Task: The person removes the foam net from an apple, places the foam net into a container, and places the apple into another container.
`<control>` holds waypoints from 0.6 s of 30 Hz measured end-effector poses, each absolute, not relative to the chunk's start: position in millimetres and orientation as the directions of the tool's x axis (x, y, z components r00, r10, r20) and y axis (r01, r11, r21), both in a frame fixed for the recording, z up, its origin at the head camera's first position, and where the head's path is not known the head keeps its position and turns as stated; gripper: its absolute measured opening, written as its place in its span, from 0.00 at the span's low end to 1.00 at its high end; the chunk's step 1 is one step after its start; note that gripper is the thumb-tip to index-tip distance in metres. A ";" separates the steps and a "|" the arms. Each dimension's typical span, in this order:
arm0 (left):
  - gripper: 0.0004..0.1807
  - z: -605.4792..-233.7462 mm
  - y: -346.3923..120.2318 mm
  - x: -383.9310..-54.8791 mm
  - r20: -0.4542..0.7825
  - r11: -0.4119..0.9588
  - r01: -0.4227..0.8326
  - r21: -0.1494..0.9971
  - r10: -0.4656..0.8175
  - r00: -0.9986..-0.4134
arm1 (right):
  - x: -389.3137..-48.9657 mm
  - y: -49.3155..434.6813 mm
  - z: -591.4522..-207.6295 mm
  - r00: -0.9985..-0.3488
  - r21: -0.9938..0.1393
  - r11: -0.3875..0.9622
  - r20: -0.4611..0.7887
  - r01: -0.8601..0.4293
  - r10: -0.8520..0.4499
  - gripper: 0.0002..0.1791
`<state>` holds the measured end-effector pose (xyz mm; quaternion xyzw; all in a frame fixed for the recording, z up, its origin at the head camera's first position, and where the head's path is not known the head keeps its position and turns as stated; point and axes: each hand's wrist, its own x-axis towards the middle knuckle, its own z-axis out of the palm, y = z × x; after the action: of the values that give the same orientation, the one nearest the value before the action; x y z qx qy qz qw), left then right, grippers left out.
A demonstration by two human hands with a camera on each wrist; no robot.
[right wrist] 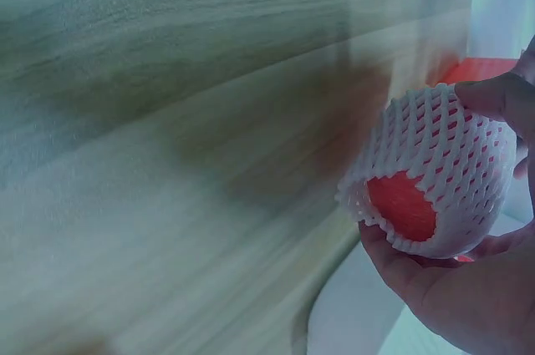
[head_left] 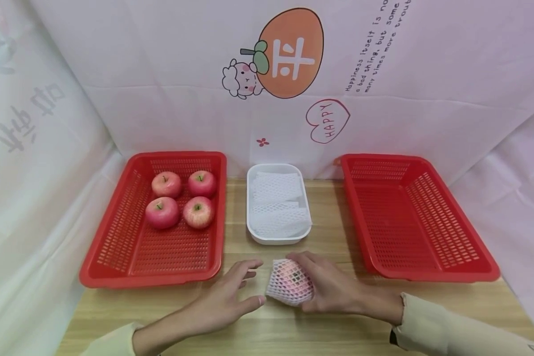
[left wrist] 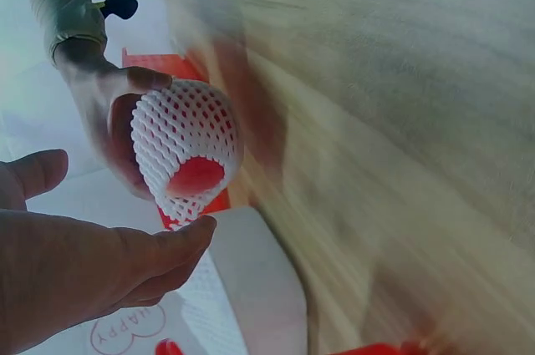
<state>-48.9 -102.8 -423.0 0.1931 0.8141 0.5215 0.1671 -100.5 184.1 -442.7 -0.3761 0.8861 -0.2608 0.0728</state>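
Note:
An apple in a white foam net sleeve [head_left: 290, 283] is gripped by my right hand [head_left: 331, 287], thumb and fingers round its right side. Red skin shows through the mesh and at the sleeve's open end in both wrist views. To its left, my left hand [head_left: 224, 301] has its fingers spread and thumb out, apart from the apple in the head view. In the left wrist view a fingertip of that hand [left wrist: 109, 263] appears close to the sleeve's edge; whether it touches I cannot tell. The right hand's fingers [right wrist: 397, 271] curve under the sleeved apple.
At the left stands a red basket [head_left: 151, 283] with several bare apples [head_left: 162, 212]. A white tray [head_left: 279, 241] behind the hands bears flat foam net sleeves [head_left: 276, 188]. Another red basket [head_left: 396, 217] stands at the right, and a white printed cloth [head_left: 178, 64] hangs behind.

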 end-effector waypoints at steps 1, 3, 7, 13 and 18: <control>0.36 -424.4 -102.7 -48.7 -0.070 0.380 0.141 0.914 0.491 -0.869 | -100.6 183.8 -444.2 -0.705 -0.517 0.580 0.065 -0.629 -0.706 0.52; 0.36 -427.3 -102.6 -48.5 -0.066 0.373 0.143 0.917 0.494 -0.867 | -100.5 183.5 -446.6 -0.703 -0.517 0.582 0.056 -0.628 -0.709 0.52; 0.37 -431.8 -103.1 -48.8 -0.079 0.365 0.123 0.923 0.491 -0.868 | -100.4 182.6 -451.0 -0.703 -0.515 0.591 0.033 -0.621 -0.710 0.52; 0.38 -436.3 -102.4 -49.8 -0.106 0.369 0.091 0.925 0.479 -0.872 | -100.8 182.4 -456.4 -0.704 -0.520 0.595 0.017 -0.612 -0.710 0.53; 0.37 -439.7 -102.1 -49.9 -0.121 0.372 0.070 0.925 0.465 -0.877 | -101.0 184.3 -458.9 -0.701 -0.526 0.594 0.007 -0.609 -0.713 0.55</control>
<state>-49.9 -102.1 -439.7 0.1656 0.8075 0.5352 0.1845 -101.0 184.3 -458.9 -0.3729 0.8867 -0.2533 0.1024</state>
